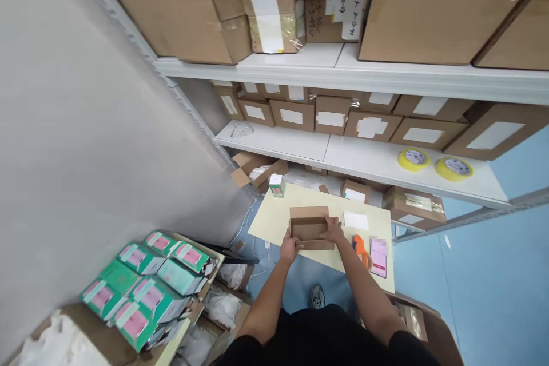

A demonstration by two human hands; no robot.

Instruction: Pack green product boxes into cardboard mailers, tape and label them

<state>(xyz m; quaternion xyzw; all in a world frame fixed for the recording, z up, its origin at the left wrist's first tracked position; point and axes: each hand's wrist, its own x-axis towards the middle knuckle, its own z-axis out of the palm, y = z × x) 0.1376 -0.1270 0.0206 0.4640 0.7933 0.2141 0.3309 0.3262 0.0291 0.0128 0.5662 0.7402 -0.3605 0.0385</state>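
A small cardboard box (pixel 312 245) with its top open sits at the front of the pale yellow table (pixel 274 223). No contents show inside it. My left hand (pixel 290 247) is closed on the box's left front corner. On the opposite side my right hand (pixel 333 230) grips the right wall, its fingers reaching over into the box. To the right of that hand lie a white paper slip (pixel 355 221), an orange tape dispenser (pixel 361 250) and a phone with a pink screen (pixel 378 257). A small green and white carton (pixel 277 186) stands at the table's back left corner.
Shelving (pixel 274 146) with labelled cardboard boxes rises behind the table. Two yellow tape rolls (pixel 413 159) rest on its middle shelf. Several green and pink cartons (pixel 146 291) lie on a side table at lower left, by a grey wall (pixel 107 154). Cables (pixel 249 220) run along the floor.
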